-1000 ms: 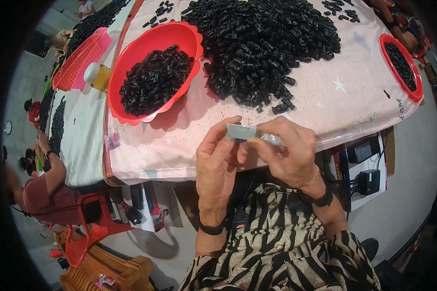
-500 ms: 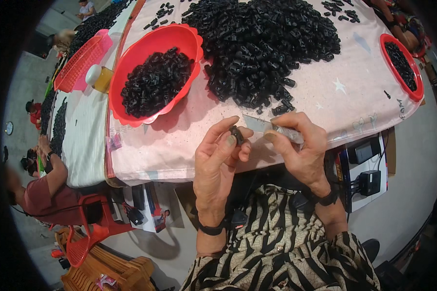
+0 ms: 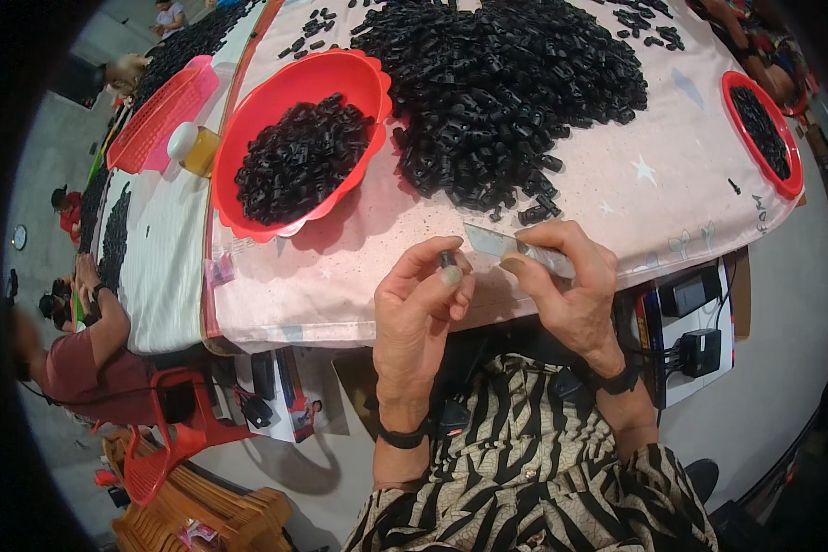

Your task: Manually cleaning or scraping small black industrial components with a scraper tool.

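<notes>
Fingers: left hand [image 3: 419, 299] fingertips pinched shut on a small black plastic piece [image 3: 448, 259]; right hand [image 3: 566, 294] fingers and thumb closed around a thin flat blade [image 3: 499, 243].
Small piece: up at the left fingertips, just above the near table edge, close to the blade tip but hard to tell if touching.
Blade: pale and see-through looking, pointing left out of the right hand toward the small piece.
Hands: side by side, near each other, over the front edge of the pink cloth [image 3: 359, 267].
Wrists: dark band [image 3: 403, 440] on the left, dark band [image 3: 622, 381] on the right.
Sleeves: black and white stripes [image 3: 534, 478], like a zebra.
Big pile: heaps of black plastic pieces [image 3: 506, 83] spread on the cloth, just past the hands.
Red bowl: round, wavy rim [image 3: 248, 230], full of black pieces, to the left of the pile.
Second red bowl: far right rim [image 3: 794, 189], also holding black pieces.
Pink basket: flat, with a grid [image 3: 156, 115], farther left, beside a small yellow cup [image 3: 193, 147] with a white lid.
Other person: red shirt [image 3: 74, 363], sitting at the next table on the left.
Red chair: plastic [image 3: 170, 442], down low at the left.
</notes>
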Demonstrator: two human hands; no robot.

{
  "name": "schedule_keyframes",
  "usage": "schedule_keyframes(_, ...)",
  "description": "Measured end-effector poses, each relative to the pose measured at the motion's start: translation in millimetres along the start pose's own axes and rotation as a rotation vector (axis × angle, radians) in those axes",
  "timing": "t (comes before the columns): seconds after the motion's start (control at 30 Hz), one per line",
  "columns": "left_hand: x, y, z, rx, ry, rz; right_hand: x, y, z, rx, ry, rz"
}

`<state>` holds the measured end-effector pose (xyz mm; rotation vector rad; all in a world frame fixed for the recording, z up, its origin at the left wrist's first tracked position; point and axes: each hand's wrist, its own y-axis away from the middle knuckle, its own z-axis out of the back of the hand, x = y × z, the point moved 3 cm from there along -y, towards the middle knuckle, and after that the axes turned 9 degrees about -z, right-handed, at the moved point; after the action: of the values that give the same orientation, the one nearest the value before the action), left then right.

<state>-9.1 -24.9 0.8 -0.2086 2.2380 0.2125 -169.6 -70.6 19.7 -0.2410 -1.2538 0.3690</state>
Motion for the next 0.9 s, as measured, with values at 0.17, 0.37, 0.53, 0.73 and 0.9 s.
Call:
schedule_keyframes(0.17,-1.9,0.2,1.5,0.02,0.042,0.007,1.8,-0.8,0.7,-0.015,0.01,0.022)
schedule_keyframes(0.37,-4.4,3.5,1.3,-0.027,-0.087,0.007,-0.2,-5.1,10.6,-0.077,0.048,0.035)
schedule_keyframes(0.53,-23.7,2.5,-11.5,-0.151,-0.465,-0.241,-16.3,-15.3,41.4,-0.25,0.159,-0.001)
schedule_keyframes(0.73,-88.7,-40.0,1.8,-0.324,-0.805,-0.653,-30.2,-21.3,58.0,-0.347,0.122,-0.022)
schedule_keyframes(0.9,-90.5,-43.7,-15.9,-0.351,-0.946,-0.732,-33.2,-26.8,54.1,-0.318,0.022,-0.069)
